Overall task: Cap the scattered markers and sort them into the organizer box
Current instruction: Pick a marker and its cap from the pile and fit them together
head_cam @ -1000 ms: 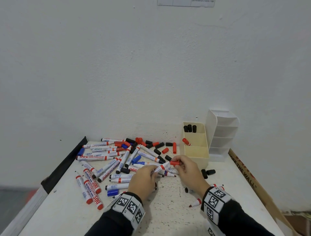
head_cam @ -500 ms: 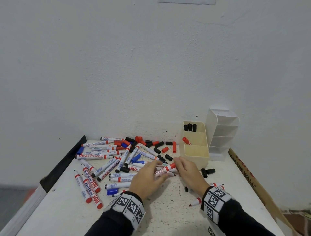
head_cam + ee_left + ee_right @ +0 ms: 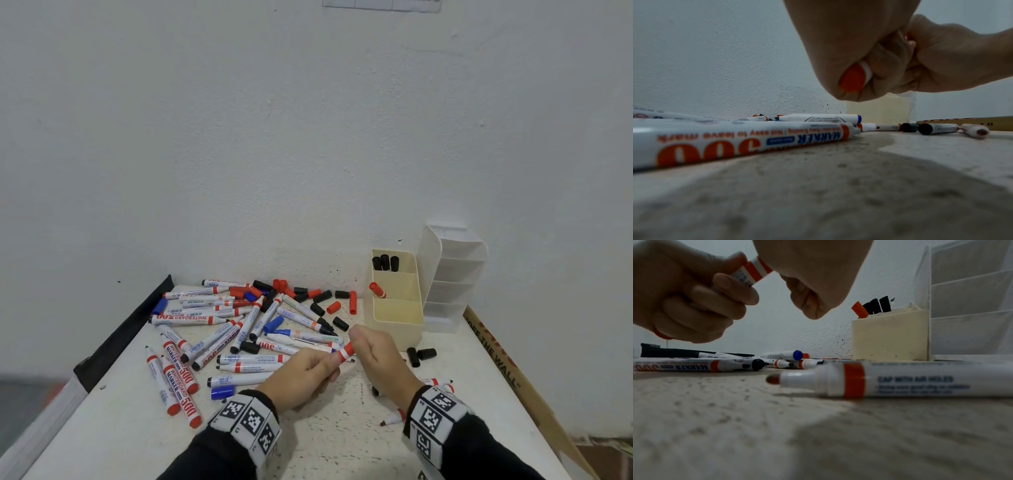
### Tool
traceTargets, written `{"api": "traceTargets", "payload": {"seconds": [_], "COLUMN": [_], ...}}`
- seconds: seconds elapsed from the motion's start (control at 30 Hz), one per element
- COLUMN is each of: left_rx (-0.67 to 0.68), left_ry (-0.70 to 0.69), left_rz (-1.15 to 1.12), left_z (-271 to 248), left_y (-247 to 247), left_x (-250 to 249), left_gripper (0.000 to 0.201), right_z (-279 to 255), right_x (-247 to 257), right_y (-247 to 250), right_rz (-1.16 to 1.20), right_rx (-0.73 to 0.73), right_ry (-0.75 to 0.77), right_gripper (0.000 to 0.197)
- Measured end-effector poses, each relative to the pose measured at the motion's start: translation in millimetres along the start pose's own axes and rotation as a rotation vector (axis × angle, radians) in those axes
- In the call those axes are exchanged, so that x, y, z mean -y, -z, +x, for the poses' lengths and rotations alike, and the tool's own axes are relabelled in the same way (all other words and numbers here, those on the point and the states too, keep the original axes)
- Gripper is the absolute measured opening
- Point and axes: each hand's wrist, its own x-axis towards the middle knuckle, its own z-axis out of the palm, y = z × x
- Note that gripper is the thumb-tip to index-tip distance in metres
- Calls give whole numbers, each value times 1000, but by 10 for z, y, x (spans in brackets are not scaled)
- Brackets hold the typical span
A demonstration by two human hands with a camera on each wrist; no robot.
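Red marker held before the cream organizer box.

I see a white-barrelled red marker (image 3: 345, 353) with a red band, lifted off the table and tilted, just in front of the organizer box (image 3: 397, 329). The box, cream with three compartments, holds three black-capped markers (image 3: 385, 263) upright in its far compartment and one red-capped marker (image 3: 377, 290) leaning in the middle one. Left of the box, loose markers (image 3: 219, 332) and red, black and blue caps (image 3: 322, 303) lie scattered flat.

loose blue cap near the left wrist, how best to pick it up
Pinch the blue cap across its round sides, fingertips coming straight down from above. It lies on its side, apart from the black-tipped marker behind it, so its near and far flanks are free.
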Motion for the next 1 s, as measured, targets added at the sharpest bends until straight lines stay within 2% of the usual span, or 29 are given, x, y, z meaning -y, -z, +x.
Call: {"api": "traceTargets", "payload": {"seconds": [0.2, 0.3, 0.37, 0.43, 0.47, 0.5, 0.57, 0.63, 0.73, 0.8, 0.9, 1.0], "left_rx": [-62, -122, -205, -293, -297, -272, -168, -60, 68, 100, 83, 27], "left_ry": [18, -40, -69, -37, -27, -16, 2, 28, 107, 127, 113, 136], "left_rz": [-6, 57, 253, 425, 467, 494, 562, 627, 706, 801, 871, 805], "left_z": [35, 63, 116, 160, 174, 177, 161, 165, 205, 238, 296, 321], "left_y": [-58, -111, -165, -211, -244, -291, -403, -530, -715, -804, -865, -852], "left_x": [-20, -36, -13, 6, 6, -17, -110, -195, -275, -305, -315, -267], "left_gripper": [34, 28, 30, 53, 59, 59, 44, 33, 40, 43, 30, 23], "right_z": [17, 9, 17, 78, 120, 171, 281, 363, 395, 373, 342, 343], "right_x": [-16, 12, 84, 156, 184, 200, 187, 136, 66, 37, -9, -107], "right_y": [71, 213, 378, 607, 732, 854, 1036, 1131, 1126, 1073, 977, 910], "right_rz": [31, 37, 75, 139, 145, 125, 4, -165, -315, -355, -392, -408], "right_rx": [36, -15, -116, -291, -380, -456, -578, -625, -524, -446, -373, -306], "right_ry": [-44, -43, -65, -75, -68, -54, -7, 26, 17, -5, 12, -14], "right_gripper": [33, 30, 24, 20, 19, 17, 15, 14, 24, 27, 6, 6]}}
